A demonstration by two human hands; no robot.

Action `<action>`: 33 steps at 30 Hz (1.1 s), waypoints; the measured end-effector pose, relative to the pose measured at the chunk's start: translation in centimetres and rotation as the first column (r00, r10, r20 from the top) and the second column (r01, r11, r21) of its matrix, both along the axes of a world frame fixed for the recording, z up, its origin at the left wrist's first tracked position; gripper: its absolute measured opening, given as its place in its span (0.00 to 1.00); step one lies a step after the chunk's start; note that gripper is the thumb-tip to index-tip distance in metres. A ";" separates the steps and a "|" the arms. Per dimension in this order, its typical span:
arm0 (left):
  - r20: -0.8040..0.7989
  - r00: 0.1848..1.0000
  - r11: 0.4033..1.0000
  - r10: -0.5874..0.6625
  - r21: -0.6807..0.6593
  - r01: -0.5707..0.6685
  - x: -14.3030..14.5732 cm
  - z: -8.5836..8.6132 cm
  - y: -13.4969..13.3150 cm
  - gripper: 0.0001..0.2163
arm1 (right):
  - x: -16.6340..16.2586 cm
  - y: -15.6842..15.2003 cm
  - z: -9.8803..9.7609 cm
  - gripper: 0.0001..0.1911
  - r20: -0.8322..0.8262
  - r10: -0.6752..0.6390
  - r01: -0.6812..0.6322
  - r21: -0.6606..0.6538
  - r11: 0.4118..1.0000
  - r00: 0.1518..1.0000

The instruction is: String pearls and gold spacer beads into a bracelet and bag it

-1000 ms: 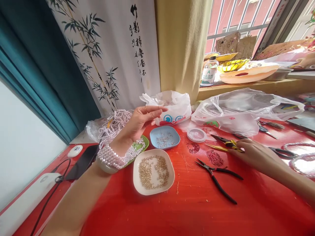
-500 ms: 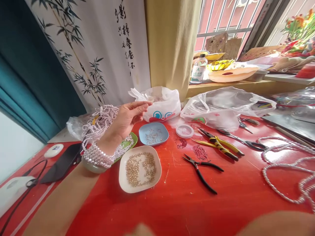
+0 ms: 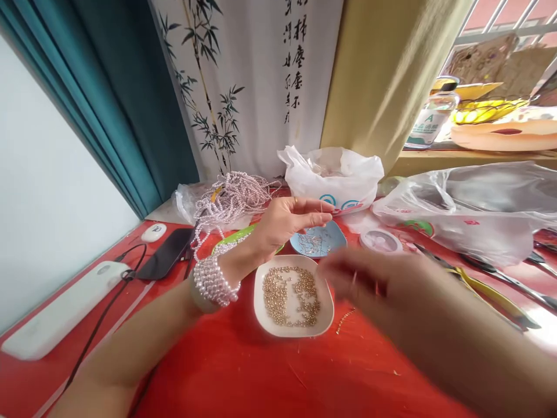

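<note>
My left hand (image 3: 282,226), with strands of pearly beads wound round its wrist, is raised beside the blue tray (image 3: 337,235). Its thumb and index finger come together in a pinch, and whatever lies between the tips is too fine to name. Small metal pieces lie scattered in the blue tray. My right hand (image 3: 369,278) is smeared by motion near the right rim of the white tray (image 3: 261,302), so its fingers cannot be read. Gold beads (image 3: 276,293) are spread over the white tray's bottom. A short gold chain-like piece (image 3: 346,320) rests on the red table beside it.
Pink bead strands (image 3: 243,194) heap over a green tray (image 3: 237,235) at the left. Behind stand a white plastic bag (image 3: 331,180) and a clear one (image 3: 470,203). Yellow-handled pliers (image 3: 496,293) lie right, a phone (image 3: 167,253) and white power bank (image 3: 65,307) left.
The view has swung left, shifting things rightward in the picture. My right hand has come up from the bottom edge to the white tray. My left hand keeps its pinch.
</note>
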State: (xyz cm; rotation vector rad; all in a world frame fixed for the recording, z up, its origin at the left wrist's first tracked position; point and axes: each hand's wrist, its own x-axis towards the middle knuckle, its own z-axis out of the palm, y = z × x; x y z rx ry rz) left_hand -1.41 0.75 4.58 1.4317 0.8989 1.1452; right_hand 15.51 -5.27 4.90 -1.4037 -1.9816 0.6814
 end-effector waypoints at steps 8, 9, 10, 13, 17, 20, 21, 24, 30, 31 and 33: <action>-0.026 1.000 1.000 0.009 0.018 -0.009 -0.9 -2.8 0.0 0.07 | -1.9 4.5 -1.5 0.12 -0.354 0.116 -0.239 -0.325 0.915 0.928; -0.051 0.999 1.000 0.010 0.016 -0.010 -1.1 -3.2 0.1 0.08 | -2.0 4.6 -2.0 0.11 -0.390 0.103 -0.249 -0.345 0.905 0.915; -0.078 0.997 1.000 0.015 0.018 -0.014 -1.3 -3.5 0.2 0.08 | -2.0 4.6 -2.4 0.10 -0.415 0.086 -0.250 -0.358 0.900 0.906; -0.188 0.981 0.999 0.050 0.025 -0.046 -1.9 -4.3 0.3 0.08 | -2.0 4.8 -3.5 0.07 -0.428 0.085 -0.245 -0.335 0.910 0.900; -0.285 0.956 0.997 0.074 -0.014 -0.081 -2.6 -5.2 0.4 0.08 | -1.6 5.3 -4.8 0.05 -0.276 0.170 -0.244 -0.261 0.934 0.946; -0.260 0.959 0.991 0.113 -0.037 -0.127 -3.0 -5.9 0.9 0.08 | -0.9 5.9 -5.7 0.06 -0.101 0.139 -0.160 -0.231 0.960 0.985; -0.268 0.956 0.990 0.117 -0.050 -0.135 -3.1 -6.2 1.1 0.08 | -0.7 6.1 -6.0 0.07 -0.056 0.119 -0.129 -0.222 0.966 0.991; -0.417 0.909 0.995 0.028 -0.073 -0.065 -3.2 -6.7 0.9 0.06 | -0.4 6.4 -6.7 0.07 -0.002 0.080 -0.079 -0.211 0.974 0.997; -0.742 0.669 0.966 0.031 0.194 0.170 -2.5 -7.6 -0.8 0.07 | -1.0 5.7 -7.2 0.07 -0.117 0.061 -0.081 -0.170 0.982 0.991; -0.764 0.644 0.952 0.035 0.222 0.212 -2.4 -7.7 -1.0 0.08 | -1.1 5.5 -7.2 0.07 -0.130 0.055 -0.075 -0.157 0.985 0.990; -0.793 0.609 0.931 0.026 0.241 0.274 -2.3 -7.9 -1.2 0.10 | -1.3 5.3 -7.2 0.08 -0.152 0.044 -0.066 -0.139 0.988 0.987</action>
